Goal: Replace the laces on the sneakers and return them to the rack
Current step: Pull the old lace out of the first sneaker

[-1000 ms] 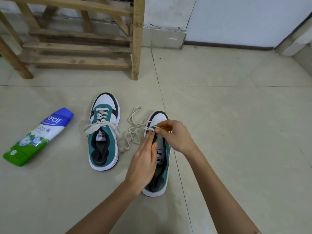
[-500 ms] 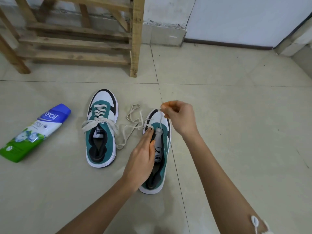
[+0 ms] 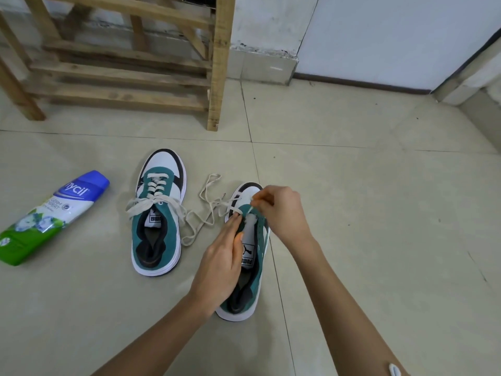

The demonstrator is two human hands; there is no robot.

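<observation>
Two teal, white and black sneakers stand on the tiled floor. The left sneaker [image 3: 157, 213] is laced, its ends lying loose to both sides. My left hand [image 3: 221, 260] holds the left side of the right sneaker [image 3: 250, 267], fingers along its eyelet row and thumb on the tongue. My right hand [image 3: 282, 210] is over the sneaker's toe and pinches the end of a cream lace [image 3: 208, 207]. The rest of that lace trails in loops on the floor between the two sneakers.
A wooden rack [image 3: 130, 66] stands against the wall at the back left, its right post [image 3: 219, 63] nearest the sneakers. A blue, white and green bottle [image 3: 51, 218] lies on the floor at the left. A white door [image 3: 393, 36] is at the back right.
My right hand first pulled the lace end up and away past the toe, then came back down to the front eyelets. My left hand stayed on the sneaker.
</observation>
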